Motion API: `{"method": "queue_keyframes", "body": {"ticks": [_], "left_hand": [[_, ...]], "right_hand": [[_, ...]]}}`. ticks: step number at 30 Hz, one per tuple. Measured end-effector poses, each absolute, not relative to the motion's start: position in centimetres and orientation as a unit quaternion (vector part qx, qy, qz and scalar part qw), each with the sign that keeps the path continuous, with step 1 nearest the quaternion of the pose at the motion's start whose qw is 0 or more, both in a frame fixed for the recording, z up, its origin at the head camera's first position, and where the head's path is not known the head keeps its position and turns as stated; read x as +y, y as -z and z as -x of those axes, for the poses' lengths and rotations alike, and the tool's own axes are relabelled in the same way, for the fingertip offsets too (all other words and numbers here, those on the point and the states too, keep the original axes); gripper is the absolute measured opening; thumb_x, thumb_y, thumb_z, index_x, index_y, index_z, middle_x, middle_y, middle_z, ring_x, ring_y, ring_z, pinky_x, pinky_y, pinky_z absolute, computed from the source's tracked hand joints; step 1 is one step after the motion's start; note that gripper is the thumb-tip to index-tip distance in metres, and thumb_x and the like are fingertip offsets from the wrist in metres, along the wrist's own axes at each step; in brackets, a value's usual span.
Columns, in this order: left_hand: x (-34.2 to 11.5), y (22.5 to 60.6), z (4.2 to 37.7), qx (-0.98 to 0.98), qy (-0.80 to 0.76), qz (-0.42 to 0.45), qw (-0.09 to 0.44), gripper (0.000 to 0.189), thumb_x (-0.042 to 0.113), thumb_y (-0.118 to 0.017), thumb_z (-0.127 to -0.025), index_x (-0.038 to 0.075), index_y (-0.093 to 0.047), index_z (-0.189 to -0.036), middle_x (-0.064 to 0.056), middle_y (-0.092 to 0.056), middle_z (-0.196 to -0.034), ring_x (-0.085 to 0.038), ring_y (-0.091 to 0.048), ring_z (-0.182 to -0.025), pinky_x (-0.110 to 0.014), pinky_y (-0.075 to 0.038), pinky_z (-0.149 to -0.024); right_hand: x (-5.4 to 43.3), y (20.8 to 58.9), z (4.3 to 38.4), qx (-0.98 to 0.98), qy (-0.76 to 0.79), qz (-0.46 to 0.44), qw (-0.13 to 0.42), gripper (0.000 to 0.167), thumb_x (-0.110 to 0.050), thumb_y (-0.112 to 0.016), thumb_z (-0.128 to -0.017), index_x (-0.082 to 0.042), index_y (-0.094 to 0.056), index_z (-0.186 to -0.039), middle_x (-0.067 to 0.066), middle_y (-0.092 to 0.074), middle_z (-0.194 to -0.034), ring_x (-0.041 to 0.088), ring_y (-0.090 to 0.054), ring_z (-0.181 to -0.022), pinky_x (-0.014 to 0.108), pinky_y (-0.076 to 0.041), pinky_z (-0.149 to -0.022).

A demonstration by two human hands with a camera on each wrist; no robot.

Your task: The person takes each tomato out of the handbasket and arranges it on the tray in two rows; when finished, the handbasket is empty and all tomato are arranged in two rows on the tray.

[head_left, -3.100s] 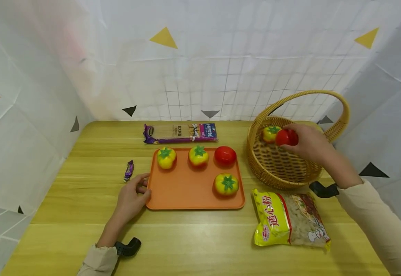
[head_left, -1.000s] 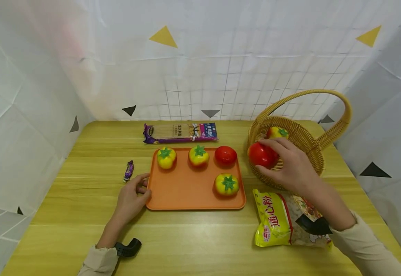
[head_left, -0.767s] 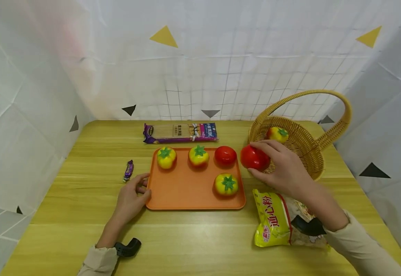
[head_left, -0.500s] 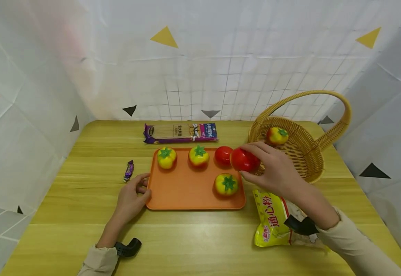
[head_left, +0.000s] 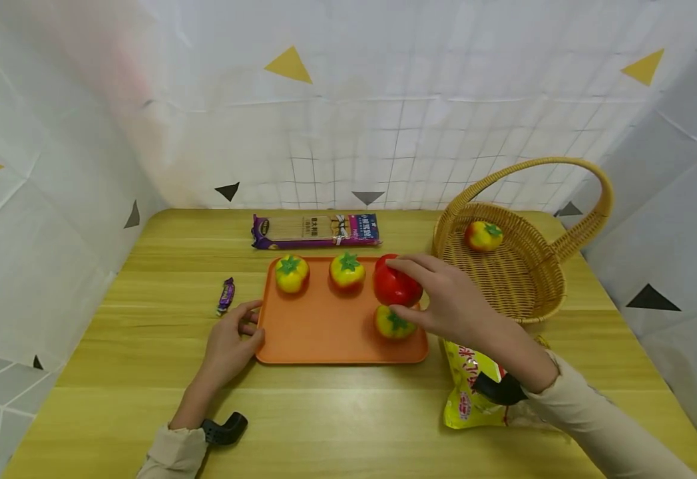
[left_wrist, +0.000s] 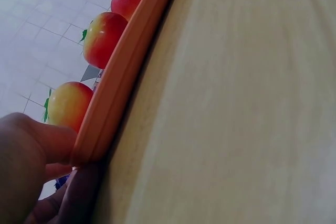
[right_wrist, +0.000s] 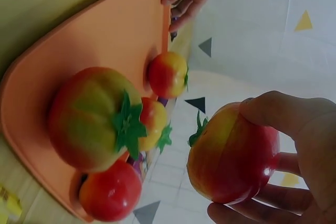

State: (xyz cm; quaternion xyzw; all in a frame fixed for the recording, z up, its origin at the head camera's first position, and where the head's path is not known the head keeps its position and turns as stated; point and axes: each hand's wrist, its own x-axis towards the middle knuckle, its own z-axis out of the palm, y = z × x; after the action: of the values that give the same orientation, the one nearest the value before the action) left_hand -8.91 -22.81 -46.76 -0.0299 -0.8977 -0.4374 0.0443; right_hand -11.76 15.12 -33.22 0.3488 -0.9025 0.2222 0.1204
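My right hand (head_left: pixel 453 299) grips a red and yellow toy tomato (head_left: pixel 397 285) over the right part of the orange tray (head_left: pixel 318 332). In the right wrist view, the held tomato (right_wrist: pixel 231 153) is lifted, its green leaves turned away from the palm. Two yellow-red tomatoes, one left (head_left: pixel 291 274) and one middle (head_left: pixel 347 271), sit along the tray's back, and a third (head_left: pixel 393 323) lies at front right, partly behind my thumb. A red tomato (right_wrist: pixel 111 191) is mostly hidden in the head view. My left hand (head_left: pixel 231 339) holds the tray's left edge, thumb at the rim.
A wicker basket (head_left: pixel 506 286) with a tall handle stands at right, with one tomato (head_left: pixel 484 236) inside. A yellow pasta bag (head_left: pixel 470 399) lies partly under my right forearm. Behind the tray is a spaghetti packet (head_left: pixel 315 231); a purple wrapped candy (head_left: pixel 226 296) lies left.
My right hand has carried the tomato out of the basket and leftward over the tray. The left hand and the tray have stayed in place.
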Motion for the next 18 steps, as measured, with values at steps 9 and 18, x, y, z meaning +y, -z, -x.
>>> {"method": "queue_keyframes", "body": {"ticks": [9,18], "left_hand": [[-22.8,46.7,9.0,-0.901,0.431,0.024,0.041,0.052,0.005,-0.069,-0.086,0.008,-0.060,-0.136,-0.008,-0.066,-0.105,-0.017,-0.067,-0.083,-0.032,-0.054,-0.071],[-22.8,47.0,9.0,-0.902,0.430,0.023,0.038,0.052,0.005,-0.070,-0.086,0.009,-0.059,-0.137,-0.008,-0.066,-0.106,-0.017,-0.067,-0.084,-0.034,-0.054,-0.072]], "right_hand": [[13.4,33.5,11.9,-0.897,-0.220,-0.371,0.099,0.066,-0.032,-0.087,-0.078,-0.013,-0.061,-0.135,0.010,-0.061,-0.128,0.026,-0.064,-0.104,0.041,-0.057,-0.078],[11.6,34.0,12.2,-0.897,-0.219,-0.375,0.082,0.062,-0.032,-0.086,-0.078,-0.015,-0.063,-0.133,0.006,-0.062,-0.127,0.025,-0.063,-0.104,0.041,-0.056,-0.083]]}}
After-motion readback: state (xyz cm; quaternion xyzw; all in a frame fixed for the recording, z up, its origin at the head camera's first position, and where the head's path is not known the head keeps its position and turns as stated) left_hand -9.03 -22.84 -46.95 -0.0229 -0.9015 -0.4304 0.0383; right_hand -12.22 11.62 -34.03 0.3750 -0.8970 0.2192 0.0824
